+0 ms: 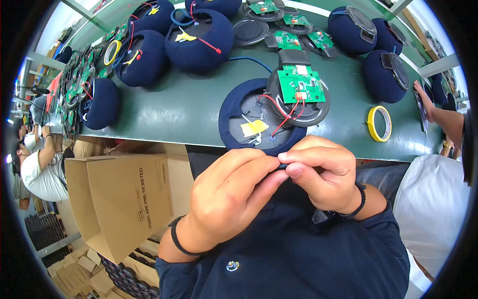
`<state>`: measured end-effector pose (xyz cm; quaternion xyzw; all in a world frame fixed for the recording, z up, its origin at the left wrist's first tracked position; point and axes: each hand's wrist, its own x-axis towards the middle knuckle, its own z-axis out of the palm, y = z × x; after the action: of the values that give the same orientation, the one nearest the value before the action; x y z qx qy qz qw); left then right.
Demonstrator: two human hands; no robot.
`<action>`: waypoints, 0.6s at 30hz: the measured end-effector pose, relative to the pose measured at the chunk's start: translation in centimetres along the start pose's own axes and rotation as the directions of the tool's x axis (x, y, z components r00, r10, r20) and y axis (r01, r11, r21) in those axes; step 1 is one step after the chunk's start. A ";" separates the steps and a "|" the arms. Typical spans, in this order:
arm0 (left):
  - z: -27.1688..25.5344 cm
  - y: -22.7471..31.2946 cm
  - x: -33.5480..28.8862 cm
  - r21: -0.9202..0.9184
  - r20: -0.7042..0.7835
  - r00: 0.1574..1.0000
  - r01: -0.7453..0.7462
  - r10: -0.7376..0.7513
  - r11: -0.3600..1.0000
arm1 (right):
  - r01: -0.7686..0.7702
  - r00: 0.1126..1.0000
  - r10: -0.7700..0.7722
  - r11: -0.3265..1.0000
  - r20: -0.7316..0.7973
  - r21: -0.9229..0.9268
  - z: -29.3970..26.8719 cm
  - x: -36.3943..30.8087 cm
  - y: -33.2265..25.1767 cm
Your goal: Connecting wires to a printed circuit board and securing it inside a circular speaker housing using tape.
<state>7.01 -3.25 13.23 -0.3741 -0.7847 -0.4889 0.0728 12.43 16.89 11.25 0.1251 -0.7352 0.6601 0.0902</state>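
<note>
My left hand (226, 194) and my right hand (328, 174) meet in front of my chest, thumbs and fingers pinched on a small dark piece (282, 166) that is mostly hidden. Just beyond them, at the table's near edge, an open navy fabric-covered speaker shell (230, 117) lies with its hollow side up. Yellow tape (254, 128) and white wires show inside it. A round dark base (318, 115) leans on the shell's right side, carrying a green circuit board (302, 83). Red wires (284, 121) run from the board into the shell.
More navy shells (199, 47) stand at the back left and right (383, 74). Circuit boards (287, 40) on dark bases lie behind. A yellow tape roll (380, 123) stands at right, near another person's arm (445, 119). An open cardboard box (124, 199) sits below the table at left.
</note>
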 end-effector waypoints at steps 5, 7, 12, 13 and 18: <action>-0.1 -0.2 -0.1 -0.158 0.043 0.996 0.080 -0.074 0.984 | 0.133 0.991 -0.135 0.985 -0.018 -0.106 0.0 -0.5 0.1; 0.1 0.0 -0.4 -0.300 0.082 0.986 0.162 -0.144 0.940 | 0.144 0.988 -0.149 0.983 -0.033 -0.114 0.2 -0.7 0.2; 1.4 -0.6 -0.7 -0.345 0.001 0.999 0.048 -0.051 0.938 | 0.220 0.967 -0.236 0.963 -0.094 -0.153 0.3 -0.8 0.5; 1.3 -0.4 -0.7 -0.343 -0.007 0.998 0.050 -0.056 0.938 | 0.222 0.968 -0.236 0.963 -0.085 -0.150 0.3 -0.7 0.6; 0.7 -0.1 -0.8 -0.334 0.054 0.993 0.118 -0.106 0.935 | 0.228 0.970 -0.237 0.962 -0.048 -0.153 0.2 -0.4 0.9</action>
<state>7.70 -3.07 12.46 -0.3441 -0.7109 -0.6124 -0.0337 12.59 16.84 10.29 0.1818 -0.7583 0.5931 0.2004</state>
